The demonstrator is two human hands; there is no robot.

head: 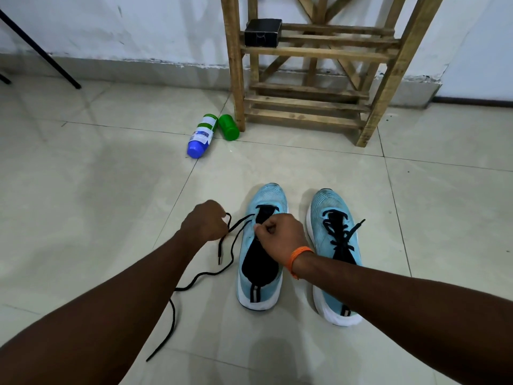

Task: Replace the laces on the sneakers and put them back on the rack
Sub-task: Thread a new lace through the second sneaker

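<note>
Left sneaker: blue, stood on the floor, toe toward the rack; a black lace is threaded at its front eyelets only. Right sneaker: fully laced, set just beside it. Left hand: closed round the lace, whose tail is trailed over the floor. Right hand: curled, the left sneaker's eyelet edge pinched. Bottle, green cap: laid by the rack's leg.
</note>
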